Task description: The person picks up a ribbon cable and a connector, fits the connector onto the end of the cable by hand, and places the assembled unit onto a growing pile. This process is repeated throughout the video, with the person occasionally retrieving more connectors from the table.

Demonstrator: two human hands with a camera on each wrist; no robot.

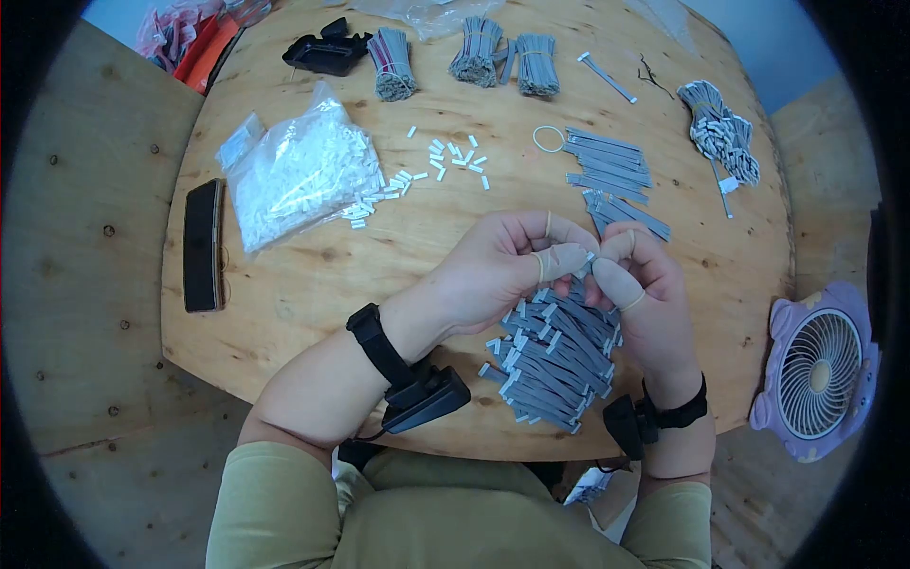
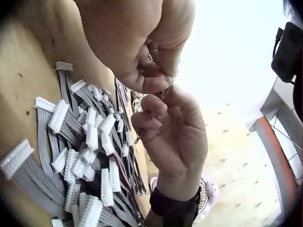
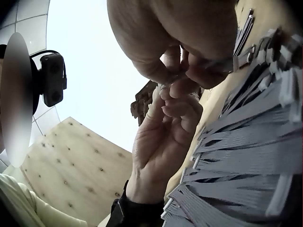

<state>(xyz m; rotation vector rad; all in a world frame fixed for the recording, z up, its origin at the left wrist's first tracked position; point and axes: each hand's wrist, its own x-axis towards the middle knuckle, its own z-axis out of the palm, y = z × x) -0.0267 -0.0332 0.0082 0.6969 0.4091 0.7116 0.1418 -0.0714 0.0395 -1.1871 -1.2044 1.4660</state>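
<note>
Fingertip to fingertip, my left hand (image 1: pixel 488 266) and right hand (image 1: pixel 649 284) meet above a pile of grey ribbon cables (image 1: pixel 559 351) with white connectors. Pale finger cots cover some fingertips and thumbs. The left hand pinches a small white connector (image 1: pixel 586 264), mostly hidden by the fingers. Between the right hand's thumb and fingers is a grey ribbon cable (image 3: pixel 229 64), its far end running out toward the pile in the right wrist view. Just beyond the hands lie flat grey cable strips (image 1: pixel 607 161) in a loose stack.
A plastic bag of white connectors (image 1: pixel 303 175) spills loose pieces (image 1: pixel 455 156) onto the table. A phone (image 1: pixel 203 245) lies left. Bundled cables (image 1: pixel 537 64), a black tray (image 1: pixel 327 52) and tied cables (image 1: pixel 720 133) line the far side. A purple fan (image 1: pixel 817 375) stands right.
</note>
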